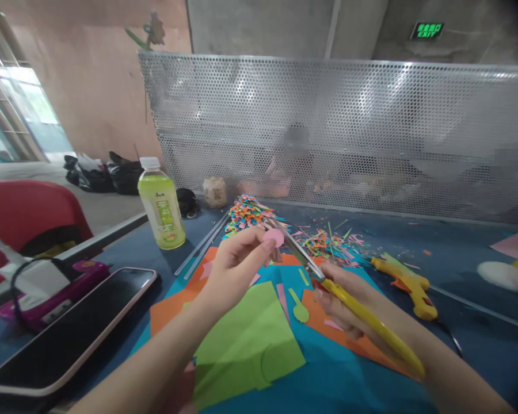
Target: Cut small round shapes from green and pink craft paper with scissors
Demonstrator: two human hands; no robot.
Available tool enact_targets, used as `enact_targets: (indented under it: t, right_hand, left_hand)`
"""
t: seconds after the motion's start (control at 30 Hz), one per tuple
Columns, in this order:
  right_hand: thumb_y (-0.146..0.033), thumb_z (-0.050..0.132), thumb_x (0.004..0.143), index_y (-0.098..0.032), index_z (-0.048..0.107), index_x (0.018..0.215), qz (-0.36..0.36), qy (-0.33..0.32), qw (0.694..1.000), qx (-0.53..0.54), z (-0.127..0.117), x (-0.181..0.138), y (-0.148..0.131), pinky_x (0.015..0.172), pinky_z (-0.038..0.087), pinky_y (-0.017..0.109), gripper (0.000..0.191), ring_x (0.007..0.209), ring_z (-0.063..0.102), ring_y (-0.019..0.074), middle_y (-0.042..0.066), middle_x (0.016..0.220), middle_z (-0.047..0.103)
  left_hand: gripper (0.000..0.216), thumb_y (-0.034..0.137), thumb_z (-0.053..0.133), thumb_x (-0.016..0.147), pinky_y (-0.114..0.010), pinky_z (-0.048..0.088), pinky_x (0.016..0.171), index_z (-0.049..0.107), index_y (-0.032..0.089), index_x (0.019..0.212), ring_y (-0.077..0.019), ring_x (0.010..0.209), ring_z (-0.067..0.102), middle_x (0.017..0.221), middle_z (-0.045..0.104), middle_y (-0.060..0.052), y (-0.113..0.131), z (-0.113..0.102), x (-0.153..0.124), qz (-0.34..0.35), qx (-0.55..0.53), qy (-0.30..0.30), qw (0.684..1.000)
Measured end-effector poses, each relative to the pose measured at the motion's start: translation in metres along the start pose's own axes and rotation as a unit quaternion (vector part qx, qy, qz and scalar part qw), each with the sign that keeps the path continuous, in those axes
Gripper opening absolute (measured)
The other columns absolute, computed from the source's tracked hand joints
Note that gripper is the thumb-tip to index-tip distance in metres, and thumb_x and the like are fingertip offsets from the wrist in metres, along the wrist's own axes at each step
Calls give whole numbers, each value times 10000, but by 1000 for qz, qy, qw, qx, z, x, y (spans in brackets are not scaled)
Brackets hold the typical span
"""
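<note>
Two hands work close together above the table: the left hand pinches a small pink paper disc between thumb and finger, and the right hand is curled around the scissors with yellow handles. The disc is held by a small part, probably so that its edge remains free for the blades just beside it; whether they touch it, I cannot tell. Under the hands lies a green sheet, near enough, I think, to be taken easily. Beyond the left hand stands a mound of colourful paper pieces, and beyond the right hand are loose scraps, perhaps pushed there to leave space. To the right of the right hand rests a yellow glue gun, seemingly within its reach.
</note>
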State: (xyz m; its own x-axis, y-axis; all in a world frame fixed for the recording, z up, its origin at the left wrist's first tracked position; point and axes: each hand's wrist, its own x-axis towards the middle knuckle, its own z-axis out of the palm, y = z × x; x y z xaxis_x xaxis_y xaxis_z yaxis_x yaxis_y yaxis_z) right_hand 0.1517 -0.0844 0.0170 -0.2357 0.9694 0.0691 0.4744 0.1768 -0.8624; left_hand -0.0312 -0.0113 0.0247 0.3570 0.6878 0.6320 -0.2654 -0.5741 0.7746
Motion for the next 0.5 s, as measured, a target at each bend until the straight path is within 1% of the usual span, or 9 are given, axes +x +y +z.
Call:
enact_targets:
  t: [0.13,0.27,0.37,0.5]
  right_hand:
    - [-506,476,836,-214,352,711,20,-9,1000,-7,0,0,-2,445,239,212,341,499,265,76,-64,613,304]
    - [-545,500,805,-214,355,725,18,-24,999,17,-1,1,0,439,242,202,370,489,257,67,-74,613,313]
    - [-543,508,800,-214,367,724,15,-17,999,23,-1,2,1,447,261,206,366,495,274,71,-68,618,325]
    - [-534,507,798,-219,364,669,12,-1,1000,9,-1,0,-4,448,265,226,368,500,302,96,-54,588,315]
  left_hand:
    - [189,192,531,831,-221,414,570,609,167,661,-87,588,538,601,577,14,-2,-1,1,6,-23,-6,1000]
    - [183,181,537,823,-230,406,570,609,164,656,-96,595,536,604,579,6,-3,-1,1,1,-18,-20,1000]
    - [176,181,535,823,-238,399,568,613,166,666,-103,596,534,604,582,2,-3,-2,0,-2,-12,-25,1000]
    - [195,199,538,821,-247,401,570,601,164,640,-112,598,536,605,584,-6,-2,-2,0,-4,-1,-23,1000]
